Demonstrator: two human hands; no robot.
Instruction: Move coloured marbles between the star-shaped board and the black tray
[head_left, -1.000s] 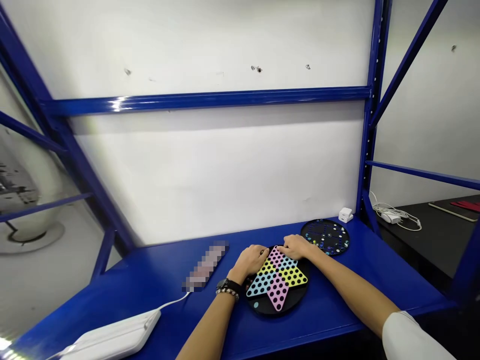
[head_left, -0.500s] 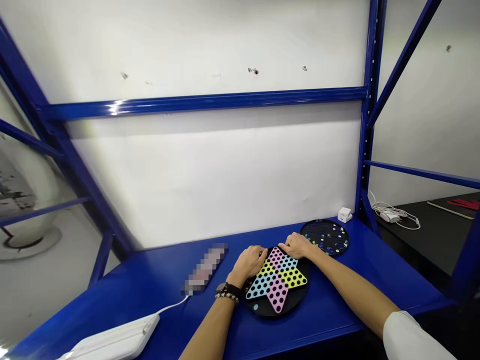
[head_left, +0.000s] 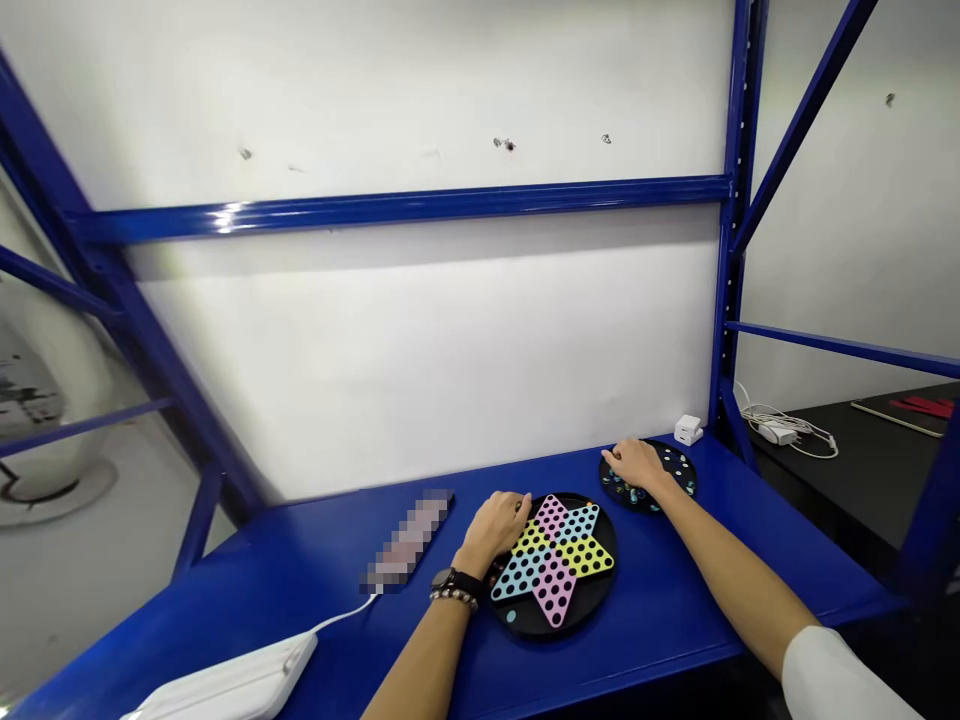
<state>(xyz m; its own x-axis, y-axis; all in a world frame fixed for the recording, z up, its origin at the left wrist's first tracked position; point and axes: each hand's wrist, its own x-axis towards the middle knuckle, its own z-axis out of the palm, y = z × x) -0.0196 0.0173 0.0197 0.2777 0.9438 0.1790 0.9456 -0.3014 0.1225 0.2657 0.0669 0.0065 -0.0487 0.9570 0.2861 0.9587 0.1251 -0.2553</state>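
A round black board with a pastel star of holes (head_left: 556, 562) lies on the blue shelf (head_left: 675, 600). My left hand (head_left: 499, 522) rests on the board's far left rim, fingers curled on the edge. My right hand (head_left: 636, 463) is over a black round tray of small coloured marbles (head_left: 675, 470) behind and to the right of the board, fingers bent down among the marbles. What the fingertips hold is hidden.
A white flat device with a cable (head_left: 225, 685) lies at the front left. A blurred oblong object (head_left: 409, 540) sits left of the board. A small white charger (head_left: 688, 430) stands by the blue upright. A black table with cables (head_left: 787, 432) is at the right.
My right hand has left the far edge of the star board and moved right and back onto the marble tray. The left hand stays on the board's rim.
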